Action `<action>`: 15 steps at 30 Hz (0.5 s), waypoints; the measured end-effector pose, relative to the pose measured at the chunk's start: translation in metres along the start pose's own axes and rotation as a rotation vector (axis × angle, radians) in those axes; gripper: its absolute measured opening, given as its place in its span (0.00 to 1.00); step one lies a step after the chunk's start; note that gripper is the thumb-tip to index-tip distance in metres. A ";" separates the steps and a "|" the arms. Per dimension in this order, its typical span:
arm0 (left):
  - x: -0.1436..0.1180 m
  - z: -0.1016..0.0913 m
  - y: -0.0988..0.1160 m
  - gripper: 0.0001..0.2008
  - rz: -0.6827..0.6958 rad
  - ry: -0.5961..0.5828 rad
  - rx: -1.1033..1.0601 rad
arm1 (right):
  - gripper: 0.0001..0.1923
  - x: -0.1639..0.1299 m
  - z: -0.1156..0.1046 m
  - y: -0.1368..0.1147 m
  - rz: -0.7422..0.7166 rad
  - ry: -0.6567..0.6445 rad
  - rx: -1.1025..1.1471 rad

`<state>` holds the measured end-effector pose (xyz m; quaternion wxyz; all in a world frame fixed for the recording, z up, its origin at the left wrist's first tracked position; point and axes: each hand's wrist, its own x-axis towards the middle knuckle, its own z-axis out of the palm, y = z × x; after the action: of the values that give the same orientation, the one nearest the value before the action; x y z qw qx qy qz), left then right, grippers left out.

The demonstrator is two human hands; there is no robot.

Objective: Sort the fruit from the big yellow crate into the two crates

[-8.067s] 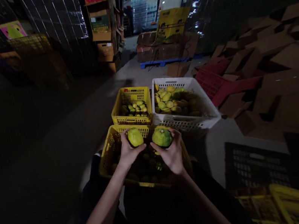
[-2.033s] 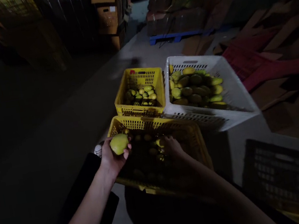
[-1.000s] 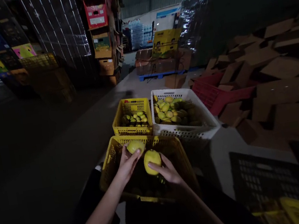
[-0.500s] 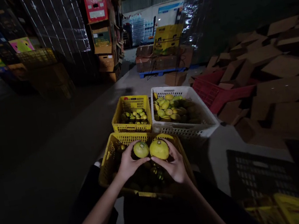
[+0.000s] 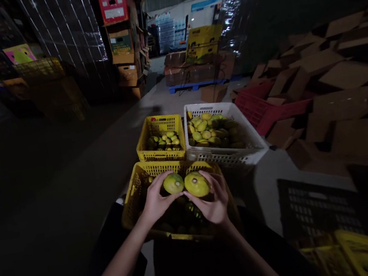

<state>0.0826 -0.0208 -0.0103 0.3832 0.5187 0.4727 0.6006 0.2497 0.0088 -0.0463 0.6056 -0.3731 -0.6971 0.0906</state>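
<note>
Two papayas are held side by side over a yellow crate [image 5: 131,202], their ends turned toward me. My left hand [image 5: 156,201] is closed round the greener papaya [image 5: 173,184], thumb below and fingers above. In my right hand [image 5: 215,201] is the yellower papaya [image 5: 196,184], gripped from its right side. The thumb tips nearly meet under the fruits. Inside the crate beneath, dark fruit is mostly lost in shadow.
Beyond stand a smaller yellow crate [image 5: 142,155] of small-looking green-yellow fruit and a white crate [image 5: 254,144] of yellow-green fruit. A red crate [image 5: 257,109] and heaped cardboard boxes [image 5: 351,105] lie right. Another yellow crate [image 5: 361,252] sits at lower right.
Both papayas have been turned slightly in my hands, so their facing ends show differently. My grip on them stays the same. The view has shifted slightly.
</note>
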 end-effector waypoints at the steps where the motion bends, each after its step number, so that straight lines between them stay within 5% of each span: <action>1: 0.000 0.000 0.000 0.24 0.000 0.000 0.000 | 0.31 0.000 0.000 0.000 0.000 -0.001 -0.001; 5: 0.001 0.000 -0.001 0.27 -0.034 0.017 -0.037 | 0.30 0.000 0.000 0.001 0.065 -0.009 0.029; 8: 0.003 -0.001 -0.002 0.29 -0.050 -0.013 -0.069 | 0.30 0.003 -0.002 -0.001 0.250 -0.041 0.148; 13: 0.001 -0.002 -0.010 0.22 -0.333 -0.168 -0.262 | 0.29 0.007 0.002 -0.005 1.011 -0.189 0.646; 15: 0.000 0.000 -0.018 0.25 -0.512 -0.244 -0.321 | 0.32 0.006 0.006 -0.004 1.193 -0.322 0.794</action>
<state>0.0820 -0.0158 -0.0276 0.6524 0.3840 0.4379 0.4849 0.2425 0.0111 -0.0408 0.4330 -0.4238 -0.3705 0.7040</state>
